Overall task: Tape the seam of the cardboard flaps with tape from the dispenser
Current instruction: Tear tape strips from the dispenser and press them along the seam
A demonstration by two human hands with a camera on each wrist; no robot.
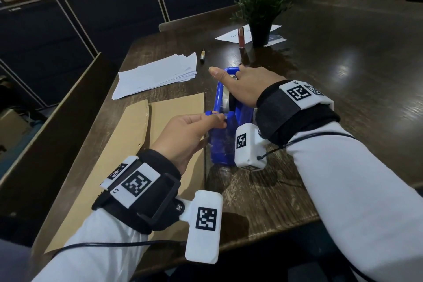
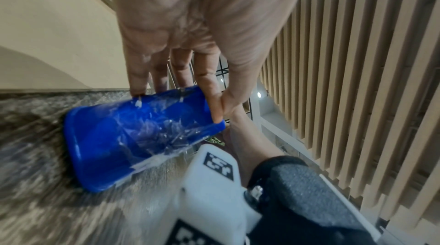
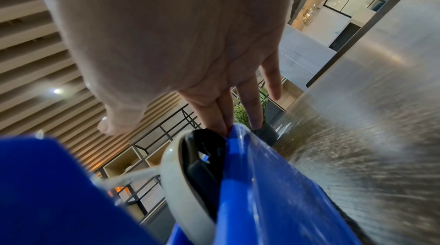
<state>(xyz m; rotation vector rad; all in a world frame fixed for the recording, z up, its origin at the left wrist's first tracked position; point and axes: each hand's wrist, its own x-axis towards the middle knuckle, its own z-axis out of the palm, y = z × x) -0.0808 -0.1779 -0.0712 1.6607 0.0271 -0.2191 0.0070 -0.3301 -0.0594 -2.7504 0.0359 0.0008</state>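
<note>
A blue tape dispenser (image 1: 223, 144) stands on the dark wooden table (image 1: 343, 80), just right of two flat cardboard flaps (image 1: 128, 144) whose seam (image 1: 148, 119) runs away from me. My right hand (image 1: 233, 84) rests on top of the dispenser over the whitish tape roll (image 1: 226, 98), fingers straight and thumb stuck out. My left hand (image 1: 222, 120) pinches the tape end at the near cutter with thumb and index finger. In the left wrist view, that pinch sits at the upper corner of the dispenser (image 2: 123, 136). In the right wrist view, a strip of tape (image 3: 128, 177) leads off the tape roll (image 3: 176, 183).
A loose stack of white paper (image 1: 158, 75) lies beyond the cardboard, with a marker (image 1: 202, 55) behind it. Farther back stand a potted plant (image 1: 261, 14) and a small tube (image 1: 241, 38) on more sheets. A low partition (image 1: 57, 121) borders the table's left side.
</note>
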